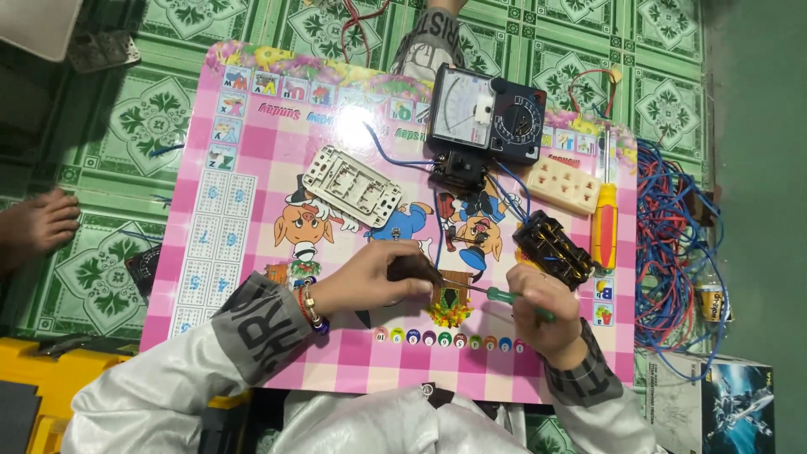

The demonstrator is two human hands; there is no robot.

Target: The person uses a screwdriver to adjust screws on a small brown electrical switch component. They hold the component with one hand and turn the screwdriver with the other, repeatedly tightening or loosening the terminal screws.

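Note:
My left hand (374, 273) grips a small dark electrical part (414, 267) over the pink cartoon mat (252, 160). My right hand (546, 307) holds a green-handled screwdriver (504, 296), with its tip pointing left into that part. A black switch block (553, 246) lies just above my right hand. Blue wires run from the part up toward the meter.
An analog multimeter (487, 113) stands at the mat's top, with a white switch plate (353, 185), a cream socket (563, 185) and a yellow-red screwdriver (603, 225) nearby. Tangled blue and red wires (672, 252) lie right. Another person's foot (38, 227) rests at left. A yellow toolbox (42, 378) sits bottom left.

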